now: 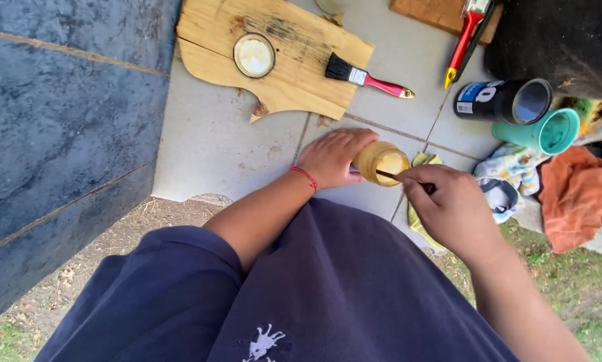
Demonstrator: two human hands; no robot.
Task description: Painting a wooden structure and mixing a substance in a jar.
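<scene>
My left hand [331, 157], with a red cord at the wrist, grips a small round jar [381, 163] of yellowish liquid and tilts its mouth toward me. My right hand [448, 204] pinches a thin dark stick or brush handle [387, 175] whose tip reaches into the jar's mouth. Both hands hover over pale floor tiles [227, 147], just beyond my dark blue shirt.
A wooden board [294, 60] lies ahead with a round lid [254, 55] and a red-handled paintbrush [368, 78] on it. To the right lie a black can [502, 100], a teal cup [549, 131], rags [572, 194], a red-and-yellow tool [465, 40]. A dark blue wall [59, 134] stands left.
</scene>
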